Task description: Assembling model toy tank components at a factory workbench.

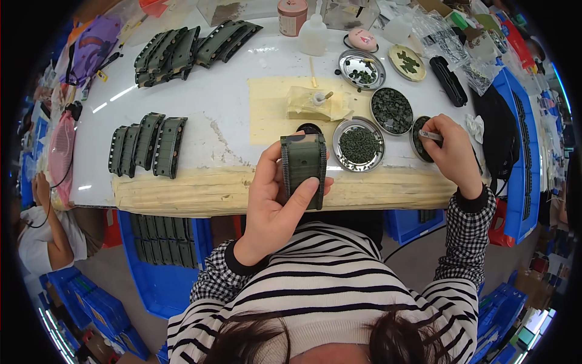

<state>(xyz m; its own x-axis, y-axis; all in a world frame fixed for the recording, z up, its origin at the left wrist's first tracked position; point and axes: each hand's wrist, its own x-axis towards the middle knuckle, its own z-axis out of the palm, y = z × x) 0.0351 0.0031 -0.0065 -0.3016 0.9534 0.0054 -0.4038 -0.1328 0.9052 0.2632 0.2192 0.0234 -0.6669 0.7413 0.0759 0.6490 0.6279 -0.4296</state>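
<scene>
My left hand is closed round a dark green, camouflage-patterned model tank hull piece with ridged long edges, the thumb lying across its face. It is held above the table's front edge. Over to the right, my right hand pinches silver tweezers, whose tip reaches over a small round dish of dark green bits. Whether the tip grips a bit is too small to tell. Beside it stand a metal dish of tiny green pieces and a round tin of larger green pieces.
More green hull pieces stand in rows at left and at the back. A taped holder with a small stick sits mid-table. Behind are a squeeze bottle and a black pouch. Below hangs a blue crate; a person sits far left.
</scene>
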